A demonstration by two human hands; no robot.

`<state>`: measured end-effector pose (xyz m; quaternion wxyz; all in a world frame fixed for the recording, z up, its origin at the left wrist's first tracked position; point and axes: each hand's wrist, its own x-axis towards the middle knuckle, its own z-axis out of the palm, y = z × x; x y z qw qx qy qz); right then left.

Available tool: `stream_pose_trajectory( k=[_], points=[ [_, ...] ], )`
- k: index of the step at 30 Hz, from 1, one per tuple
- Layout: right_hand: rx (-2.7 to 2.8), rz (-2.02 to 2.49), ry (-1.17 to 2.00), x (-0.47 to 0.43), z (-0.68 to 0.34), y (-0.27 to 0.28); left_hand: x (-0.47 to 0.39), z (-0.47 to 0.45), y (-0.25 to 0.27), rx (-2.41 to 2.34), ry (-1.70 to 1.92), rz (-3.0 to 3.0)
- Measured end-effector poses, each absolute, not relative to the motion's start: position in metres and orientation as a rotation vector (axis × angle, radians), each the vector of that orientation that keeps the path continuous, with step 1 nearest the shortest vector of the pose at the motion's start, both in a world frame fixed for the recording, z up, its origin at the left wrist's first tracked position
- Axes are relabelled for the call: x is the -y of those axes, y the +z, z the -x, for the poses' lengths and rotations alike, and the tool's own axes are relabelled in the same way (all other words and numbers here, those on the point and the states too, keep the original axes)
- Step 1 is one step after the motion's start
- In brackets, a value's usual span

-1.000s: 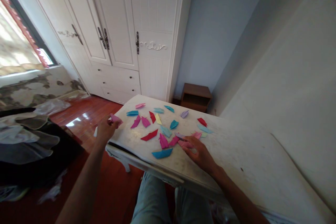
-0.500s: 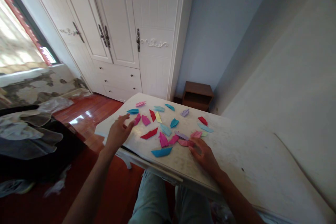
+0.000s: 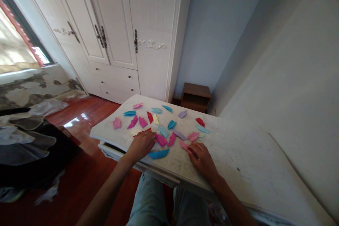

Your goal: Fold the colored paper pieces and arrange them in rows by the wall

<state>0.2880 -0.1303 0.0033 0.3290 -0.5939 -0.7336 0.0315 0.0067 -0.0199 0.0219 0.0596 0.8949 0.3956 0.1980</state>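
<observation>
Small folded-paper origami pieces in several colours lie scattered over a white table (image 3: 212,159). My left hand (image 3: 141,145) has its fingers bent over a red paper piece (image 3: 137,133), partly covering it, with the fingertips on the left end of a magenta paper piece (image 3: 161,140). A blue paper piece (image 3: 159,154) lies just below these fingers. To the right, my right hand (image 3: 203,159) pinches the end of a pink paper piece (image 3: 183,144). Between the hands lies another magenta piece (image 3: 172,139), close to a lilac one (image 3: 180,134).
A partly open drawer (image 3: 113,148) is under the table's front edge, above my knees. A white wardrobe (image 3: 153,14) and a small brown cabinet (image 3: 196,97) stand beyond. Dark cloth and plastic bags (image 3: 34,148) are heaped at the left.
My left hand has moved right and down from the table's far left, uncovering a pink piece there, onto the magenta piece, which has turned. My right hand stays at the pink piece.
</observation>
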Motion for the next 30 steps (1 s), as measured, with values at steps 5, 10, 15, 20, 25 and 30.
stream_pose_trajectory(
  k=[5,10,15,20,25,30],
  points=[
    [1.898,1.482,0.217,0.136,-0.287,0.010,0.023,-0.010,0.020,-1.265,0.767,-2.674],
    [1.806,1.361,0.311,0.135,-0.286,0.011,0.043,-0.034,0.027,-1.114,0.901,-2.616],
    [1.889,1.482,0.149,0.106,-0.310,0.009,0.057,-0.061,0.032,-0.936,0.749,-2.614],
    [2.059,1.548,0.104,0.073,-0.337,0.009,0.057,-0.076,0.024,-0.882,0.586,-2.666],
    [2.044,1.497,0.062,0.070,-0.340,0.004,0.059,-0.080,0.023,-0.824,0.608,-2.658],
    [2.020,1.450,0.037,0.080,-0.330,0.001,0.055,-0.081,0.028,-0.862,0.662,-2.654]
  ],
)
